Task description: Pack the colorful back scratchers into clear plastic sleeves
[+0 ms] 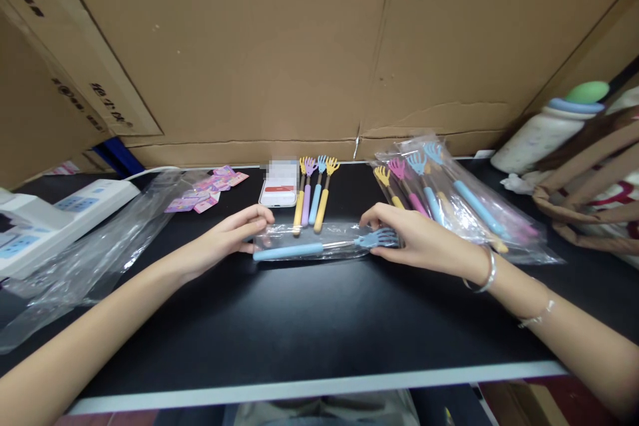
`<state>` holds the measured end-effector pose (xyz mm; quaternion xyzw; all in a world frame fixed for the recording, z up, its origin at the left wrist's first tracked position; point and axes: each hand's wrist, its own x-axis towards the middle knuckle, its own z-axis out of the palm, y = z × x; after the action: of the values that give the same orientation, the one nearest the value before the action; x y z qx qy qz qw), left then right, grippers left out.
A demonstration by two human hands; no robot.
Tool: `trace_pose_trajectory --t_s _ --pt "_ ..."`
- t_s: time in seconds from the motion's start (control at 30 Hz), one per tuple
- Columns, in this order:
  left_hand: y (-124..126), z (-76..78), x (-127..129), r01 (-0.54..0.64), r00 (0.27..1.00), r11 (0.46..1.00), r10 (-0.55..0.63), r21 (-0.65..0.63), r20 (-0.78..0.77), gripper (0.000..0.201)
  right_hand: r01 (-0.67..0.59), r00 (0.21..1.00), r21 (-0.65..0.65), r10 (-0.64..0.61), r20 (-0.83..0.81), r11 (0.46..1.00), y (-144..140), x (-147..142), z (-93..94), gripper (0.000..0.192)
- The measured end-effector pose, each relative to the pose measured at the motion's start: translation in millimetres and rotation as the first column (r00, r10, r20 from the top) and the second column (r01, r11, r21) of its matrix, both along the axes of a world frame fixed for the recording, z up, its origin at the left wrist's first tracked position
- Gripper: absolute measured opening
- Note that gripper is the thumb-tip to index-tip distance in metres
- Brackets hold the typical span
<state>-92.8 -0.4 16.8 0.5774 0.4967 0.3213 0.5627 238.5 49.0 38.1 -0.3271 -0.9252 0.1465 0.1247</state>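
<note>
A blue back scratcher [309,249] with a claw-shaped head lies sideways on the black table [299,326], inside a clear plastic sleeve [304,234]. My left hand [234,231] pinches the sleeve's left end near the blue handle. My right hand [419,239] grips the right end, fingers over the claw head. Just behind the sleeve, several loose scratchers [314,193] in yellow, purple and blue lie side by side.
A pile of bagged scratchers [449,200] sits at the right. A white phone [278,190] and pink labels [210,190] lie at the back. Loose clear bags [94,246] and a white power strip [54,219] are at the left, a bottle [549,126] and brown bag [589,193] far right. Cardboard [299,46] walls the back.
</note>
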Motion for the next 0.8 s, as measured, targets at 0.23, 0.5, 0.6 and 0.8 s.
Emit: trace_pose_trajectory --t_s 0.23,0.5,0.6,0.8 --pt "-3.5 6.9 8.2 0.115 0.971 0.985 -0.085 0.125 -0.224 0.029 0.014 1.0 0.061 -0.014 -0.002 0.998 3.1 1.0 -2.2 0.029" --pt "-15.5 17.6 11.6 0.262 0.817 0.923 -0.057 0.281 -0.574 0.031 -0.044 0.993 0.15 0.027 0.114 0.988 1.6 1.5 0.9 0.024" --pt "-15.1 20.1 6.4 0.253 0.78 0.91 0.009 0.33 -0.626 0.039 -0.059 0.989 0.17 0.034 0.144 0.984 0.7 1.3 3.5 0.022" --pt "-14.6 27.5 -3.1 0.194 0.508 0.922 0.197 0.335 -0.838 0.048 -0.065 0.981 0.232 0.02 0.191 0.971 -1.1 1.3 5.8 0.018"
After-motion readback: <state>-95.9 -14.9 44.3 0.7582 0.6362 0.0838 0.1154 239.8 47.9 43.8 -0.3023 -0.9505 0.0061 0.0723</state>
